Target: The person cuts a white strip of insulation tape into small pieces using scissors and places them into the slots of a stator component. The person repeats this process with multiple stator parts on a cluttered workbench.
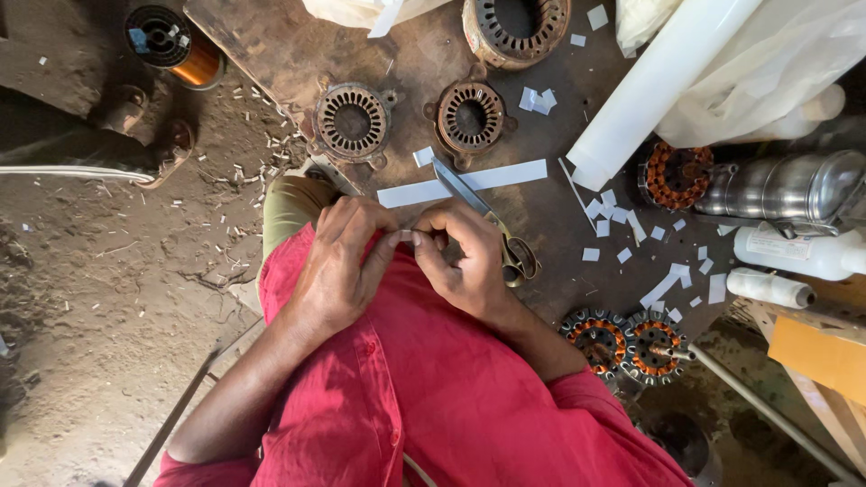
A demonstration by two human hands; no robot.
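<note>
Hands, left (338,261) and right (465,257), pinching small white slip (406,236), probably paper

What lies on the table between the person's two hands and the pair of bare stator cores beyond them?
In the head view, a long white paper strip lies across that stretch, with scissors crossing it, between the hands, left and right, and the stator cores.

Head camera — straight down, close.

Far of the hands, scissors (483,212) and a white strip (465,183) block the way; bare table (271,41) far left seems open.
</note>
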